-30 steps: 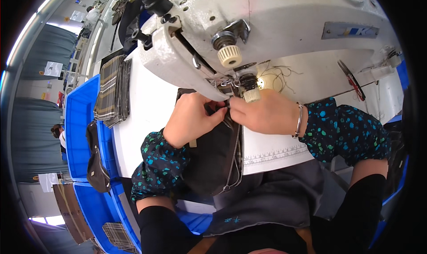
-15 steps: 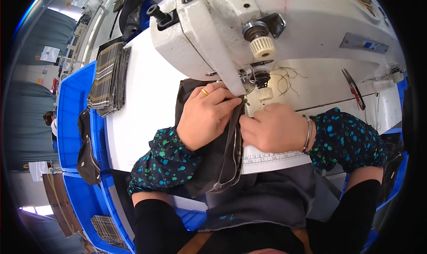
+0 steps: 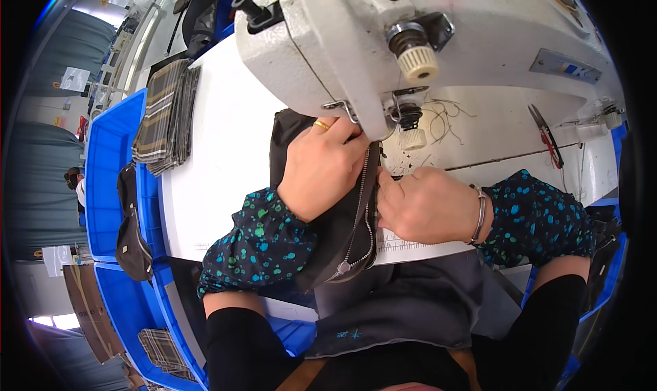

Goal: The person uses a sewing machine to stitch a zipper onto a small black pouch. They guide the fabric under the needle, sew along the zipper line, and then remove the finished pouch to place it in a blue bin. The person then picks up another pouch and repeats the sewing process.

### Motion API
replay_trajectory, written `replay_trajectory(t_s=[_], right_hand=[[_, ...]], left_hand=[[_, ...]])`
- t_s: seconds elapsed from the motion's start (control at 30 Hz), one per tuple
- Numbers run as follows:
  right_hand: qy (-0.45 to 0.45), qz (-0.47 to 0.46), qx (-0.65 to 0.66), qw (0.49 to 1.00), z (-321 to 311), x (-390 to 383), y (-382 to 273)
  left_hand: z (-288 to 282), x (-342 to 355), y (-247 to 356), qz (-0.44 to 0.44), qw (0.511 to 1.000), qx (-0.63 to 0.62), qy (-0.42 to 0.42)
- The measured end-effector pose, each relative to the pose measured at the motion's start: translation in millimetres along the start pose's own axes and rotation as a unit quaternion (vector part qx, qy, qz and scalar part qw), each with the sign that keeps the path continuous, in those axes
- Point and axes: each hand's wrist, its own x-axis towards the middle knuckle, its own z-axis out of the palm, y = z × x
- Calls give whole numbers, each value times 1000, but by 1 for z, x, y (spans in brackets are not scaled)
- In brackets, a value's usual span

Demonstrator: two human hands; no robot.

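A dark cloth piece with a metal zipper (image 3: 352, 237) lies under the head of a white sewing machine (image 3: 321, 42). My left hand (image 3: 323, 166) rests on the cloth close beside the needle area, fingers bent and closed on it. Its fingertips are partly hidden behind the machine's front lever. My right hand (image 3: 430, 205) pinches the cloth's right edge, alongside the zipper tape. The zipper pull (image 3: 343, 268) hangs toward me at the near end.
Folded plaid cloths (image 3: 164, 117) are stacked at the left, by blue bins (image 3: 113, 151). Dark zippered cloth (image 3: 131, 233) drapes over a bin edge. Red-handled thread snips (image 3: 546, 138) and loose thread (image 3: 445, 121) lie on the right of the machine bed.
The zippered cloth has moved forward toward the needle, its pull now farther from me. My left hand has gone forward with it; my right hand stays near the edge.
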Motion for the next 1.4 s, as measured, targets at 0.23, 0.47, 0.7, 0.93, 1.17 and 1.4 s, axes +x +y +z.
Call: replay_trajectory(t_s=[0.23, 0.47, 0.7, 0.93, 1.17, 1.4], right_hand=[[-13, -70, -6, 997, -16, -1, -19], [35, -67, -59, 995, -7, -4, -34], [45, -77, -43, 995, -7, -4, -35], [40, -23, -47, 998, 8, -6, -30], [48, -5, -64, 997, 18, 1, -2], [40, 55, -3, 998, 8, 1, 7]], left_hand=[[-19, -6, -5, 118, 989, -70, -63], [-27, -16, 4, 109, 986, -38, -123], [-24, -15, 8, 99, 989, -57, -96], [-20, -5, 3, 64, 994, -52, -75], [-5, -1, -23, 31, 998, -43, -45], [-1, -5, -29, -23, 996, -62, -63]])
